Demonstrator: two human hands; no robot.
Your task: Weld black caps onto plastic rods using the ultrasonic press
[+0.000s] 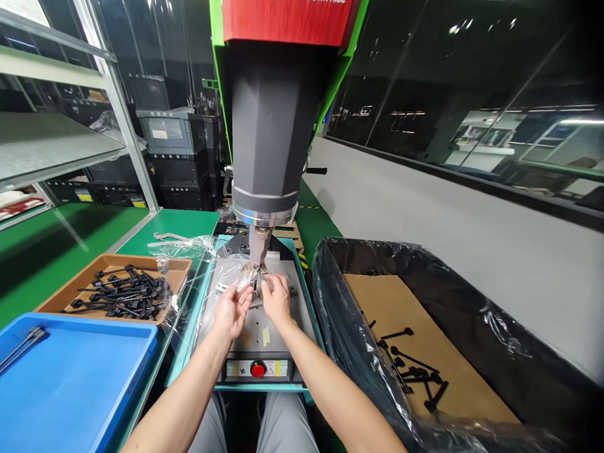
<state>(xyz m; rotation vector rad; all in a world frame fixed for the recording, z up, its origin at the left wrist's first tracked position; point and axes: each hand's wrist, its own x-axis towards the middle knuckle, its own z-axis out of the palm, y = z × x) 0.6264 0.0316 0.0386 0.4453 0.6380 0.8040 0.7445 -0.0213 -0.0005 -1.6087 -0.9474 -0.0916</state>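
Lying on the grey plate under the press horn: a small clear plastic bag (244, 277), crinkled and glossy, its contents too small to tell. Being pinched at its left edge by the left hand (230, 313) and at its right edge by the right hand (276, 298). Sitting flat, stretched between both sets of fingertips, directly below the metal tip.

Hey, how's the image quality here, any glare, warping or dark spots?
Head view: wide-angle warping bends the shelf frame and glass wall; dark vignette at the right corners; ceiling lights reflect in the glass; glare on the black bag; both hands well lit and sharp.
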